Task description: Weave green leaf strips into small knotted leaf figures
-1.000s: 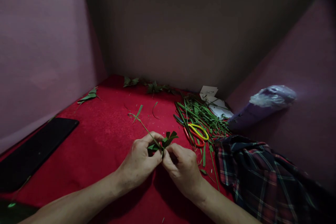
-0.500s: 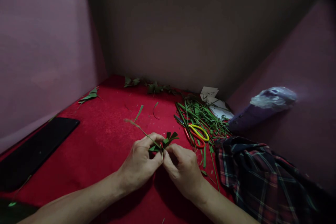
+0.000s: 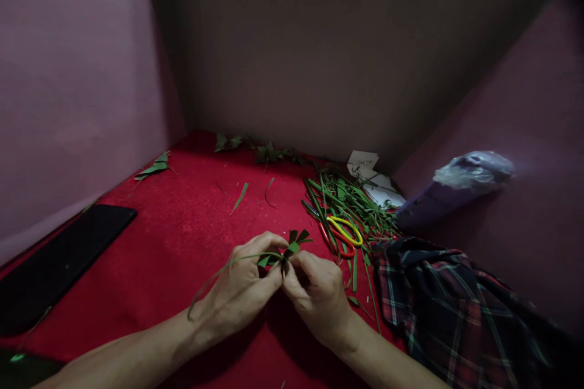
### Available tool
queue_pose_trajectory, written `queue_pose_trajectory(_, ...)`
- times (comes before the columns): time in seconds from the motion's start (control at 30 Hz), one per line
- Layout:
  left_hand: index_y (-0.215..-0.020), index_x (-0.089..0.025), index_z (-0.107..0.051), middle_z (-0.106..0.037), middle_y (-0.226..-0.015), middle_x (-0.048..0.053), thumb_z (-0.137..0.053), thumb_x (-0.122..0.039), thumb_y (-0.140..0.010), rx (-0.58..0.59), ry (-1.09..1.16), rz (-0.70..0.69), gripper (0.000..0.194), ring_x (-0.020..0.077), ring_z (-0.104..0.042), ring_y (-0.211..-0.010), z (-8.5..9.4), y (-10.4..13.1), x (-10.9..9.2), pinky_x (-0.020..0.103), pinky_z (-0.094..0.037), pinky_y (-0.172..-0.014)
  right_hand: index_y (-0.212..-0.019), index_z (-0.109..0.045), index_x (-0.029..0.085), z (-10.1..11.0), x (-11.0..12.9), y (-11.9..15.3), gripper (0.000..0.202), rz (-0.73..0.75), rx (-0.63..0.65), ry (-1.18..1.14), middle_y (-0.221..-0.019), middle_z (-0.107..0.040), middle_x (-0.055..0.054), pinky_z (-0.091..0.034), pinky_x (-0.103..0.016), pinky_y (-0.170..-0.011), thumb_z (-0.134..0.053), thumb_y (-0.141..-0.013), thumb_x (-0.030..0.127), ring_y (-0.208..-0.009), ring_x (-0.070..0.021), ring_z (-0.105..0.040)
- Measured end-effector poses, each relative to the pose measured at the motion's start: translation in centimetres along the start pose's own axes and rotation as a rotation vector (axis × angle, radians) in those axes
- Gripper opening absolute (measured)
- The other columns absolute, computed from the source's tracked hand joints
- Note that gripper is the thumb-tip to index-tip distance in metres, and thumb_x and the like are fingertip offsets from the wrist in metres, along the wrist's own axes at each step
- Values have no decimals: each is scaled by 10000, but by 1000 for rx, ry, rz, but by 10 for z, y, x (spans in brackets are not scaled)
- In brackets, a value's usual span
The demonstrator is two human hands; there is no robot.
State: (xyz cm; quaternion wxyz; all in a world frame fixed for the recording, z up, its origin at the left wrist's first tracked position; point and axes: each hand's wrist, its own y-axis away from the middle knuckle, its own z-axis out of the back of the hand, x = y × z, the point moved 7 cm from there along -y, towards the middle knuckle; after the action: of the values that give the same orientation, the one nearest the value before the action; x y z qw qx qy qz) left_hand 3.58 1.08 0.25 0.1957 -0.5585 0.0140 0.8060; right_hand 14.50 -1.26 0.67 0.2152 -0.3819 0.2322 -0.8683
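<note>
A small bunch of green leaf strips (image 3: 294,245) fans out between my hands, low in the middle of the head view. My left hand (image 3: 246,279) is closed on its left side. Pinched on its base and right side is my right hand (image 3: 317,292); the fingertips of both hands nearly touch. A long thin stem (image 3: 219,271) runs from the bunch over the back of my left hand and curves down towards the wrist. The fingers partly hide the base of the bunch.
Scissors with red and yellow handles (image 3: 345,231) lie by a heap of green blades (image 3: 349,197) on the red cloth (image 3: 182,225). Around are white papers (image 3: 382,189), plaid fabric (image 3: 447,310), a dark flat object (image 3: 59,261) and a plastic-topped purple roll (image 3: 422,203).
The thin stem, which pointed up and left from the bunch, has swung down and now lies across my left hand. Both hands stay nearly in place.
</note>
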Motion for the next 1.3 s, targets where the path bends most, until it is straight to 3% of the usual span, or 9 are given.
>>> queue_pose_trajectory(0.37, -909, -201, -575, -650, -819, 3, -521, -126, -744, -27, 24, 48, 189, 143, -597, -737, 3, -1, 2, 265, -468, -695, -643, -542, 165, 0, -6, -2, 185, -59, 7, -45, -529, -530, 21, -352, -197, -474, -458, -807, 146, -454, -87, -468)
queue_pose_trajectory(0.6, -981, -218, -551, -601, -929, 28, -566, -116, -716, -81, -168, -113, 284, 189, -556, -894, 9, -1, -13, 337, -441, -809, -619, -523, 164, 10, -6, -4, 190, -47, -53, 0, -516, -504, 22, -346, -208, -481, -467, -799, 142, -450, -87, -455)
queue_pose_trajectory(0.83, -762, -192, -599, -568, -786, 17, -573, -167, -748, 40, -105, -133, 39, 173, -537, -805, 5, -6, -11, 298, -443, -733, -649, -533, 164, 12, 0, -4, 162, 5, -68, -31, -536, -522, 19, -354, -210, -495, -484, -799, 127, -469, -90, -469)
queue_pose_trajectory(0.97, -732, -190, -589, -573, -776, 17, -576, -162, -749, 35, -35, -157, 35, 166, -531, -797, 6, -5, -14, 289, -438, -734, -662, -529, 171, 17, 6, -4, 163, 36, -79, -30, -531, -511, 26, -352, -216, -494, -481, -812, 131, -468, -91, -461)
queue_pose_trajectory(1.1, -772, -189, -605, -592, -799, 32, -563, -125, -726, 10, 15, -153, 90, 175, -540, -811, 8, -5, -15, 298, -444, -741, -798, -561, 173, 26, 11, -1, 84, 66, -124, -32, -589, -563, 19, -380, -222, -500, -500, -797, 115, -477, -94, -494)
queue_pose_trajectory(1.2, -790, -190, -613, -590, -821, 38, -565, -127, -722, -6, 43, -168, 104, 182, -542, -833, 9, -5, -15, 307, -442, -764, -983, -531, 172, 32, 17, 2, 231, 152, -153, -23, -650, -610, 12, -417, -240, -551, -556, -763, 105, -512, -105, -542)
queue_pose_trajectory(1.3, -781, -181, -605, -587, -817, 39, -572, -115, -698, -21, 60, -171, 112, 186, -544, -825, 10, -5, -14, 312, -436, -768, -1025, -524, 188, 29, 25, 4, 282, 283, -90, 51, -656, -626, 2, -389, -267, -544, -564, -759, 102, -534, -126, -552)
